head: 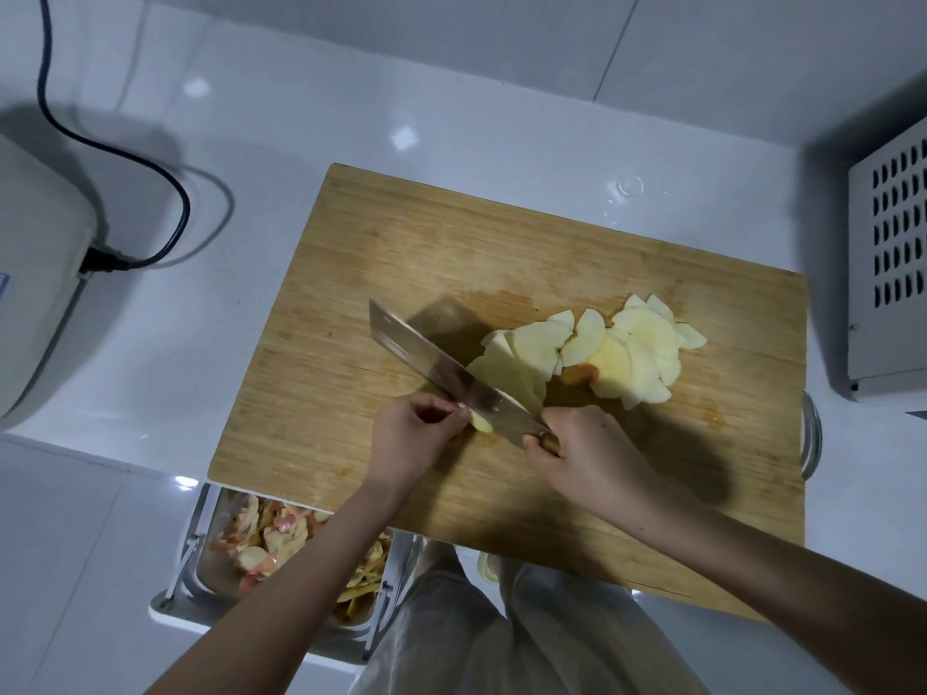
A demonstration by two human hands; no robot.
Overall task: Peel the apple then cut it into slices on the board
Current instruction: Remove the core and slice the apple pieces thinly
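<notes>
No text, brand, number or sign can be read here. The rounded white plastic appliance [40,218] at the left edge bears a small blue mark [3,284], too blurred and cropped to make out.

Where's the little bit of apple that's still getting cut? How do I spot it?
Find the wooden board on the white counter, then the wide knife slanting across it. Beside the blade, near the handle, the left hand pinches a small apple piece. Unlike the loose slices fanned out past the blade, it alone is held.
</notes>
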